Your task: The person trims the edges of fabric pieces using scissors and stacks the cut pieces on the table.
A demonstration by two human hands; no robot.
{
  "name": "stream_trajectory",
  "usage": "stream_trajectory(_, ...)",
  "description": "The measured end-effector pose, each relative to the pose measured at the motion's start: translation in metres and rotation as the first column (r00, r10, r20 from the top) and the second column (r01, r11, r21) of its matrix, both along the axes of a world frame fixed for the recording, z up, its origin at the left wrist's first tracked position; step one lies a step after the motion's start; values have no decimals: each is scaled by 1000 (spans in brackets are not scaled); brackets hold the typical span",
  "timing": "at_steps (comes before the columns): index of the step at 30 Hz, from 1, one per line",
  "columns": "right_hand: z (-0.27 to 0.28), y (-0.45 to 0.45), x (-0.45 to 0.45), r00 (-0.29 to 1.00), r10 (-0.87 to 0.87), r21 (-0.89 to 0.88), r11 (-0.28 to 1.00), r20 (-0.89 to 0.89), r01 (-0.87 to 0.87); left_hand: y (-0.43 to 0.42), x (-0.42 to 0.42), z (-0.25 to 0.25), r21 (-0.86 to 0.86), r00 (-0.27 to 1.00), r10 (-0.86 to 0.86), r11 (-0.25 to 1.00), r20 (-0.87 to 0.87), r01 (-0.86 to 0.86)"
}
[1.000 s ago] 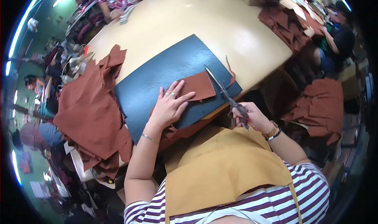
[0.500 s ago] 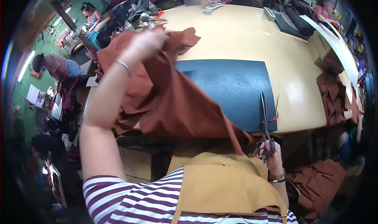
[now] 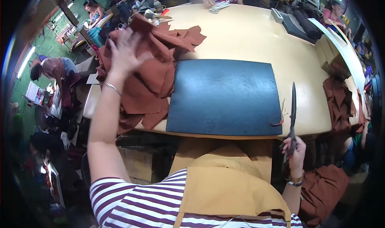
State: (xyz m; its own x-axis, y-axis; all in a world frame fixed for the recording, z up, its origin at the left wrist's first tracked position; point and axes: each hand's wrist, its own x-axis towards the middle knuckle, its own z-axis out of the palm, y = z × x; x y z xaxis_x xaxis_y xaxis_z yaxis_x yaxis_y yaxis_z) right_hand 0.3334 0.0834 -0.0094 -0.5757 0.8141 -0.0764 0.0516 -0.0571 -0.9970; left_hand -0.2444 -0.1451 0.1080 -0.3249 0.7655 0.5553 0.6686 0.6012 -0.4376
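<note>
My left hand (image 3: 127, 51) is spread open over the heap of reddish-brown material (image 3: 148, 77) at the left of the table, slightly blurred. Its fingers are apart and hold nothing. In my right hand (image 3: 296, 151) are dark scissors (image 3: 293, 111), blades pointing up and away, just off the right front corner of the dark blue mat (image 3: 224, 95). The blades look closed. A thin brown scrap (image 3: 277, 124) lies at the mat's right front corner.
Across the cream table (image 3: 240, 31), a person's hands (image 3: 209, 3) are beside a stack of pale strips (image 3: 218, 7). Dark rolls (image 3: 302, 23) and cardboard boxes (image 3: 331, 57) stand at the right. More brown pieces (image 3: 339, 103) hang at the right edge; others (image 3: 323, 192) lie below.
The brown piece on the mat was pulled left by my left hand and now lies with the heap. That hand has opened. The scissors have moved right, off the mat. The view has turned.
</note>
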Motion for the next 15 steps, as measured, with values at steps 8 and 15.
stream_trajectory(8,0,142,36,703,-409,646,758,582,-93,15,-17,-125,-163,730,230,973,643,-163)
stream_trajectory(15,11,166,15,464,-668,813,499,581,-300,93,80,-50,-221,720,183,974,670,-42)
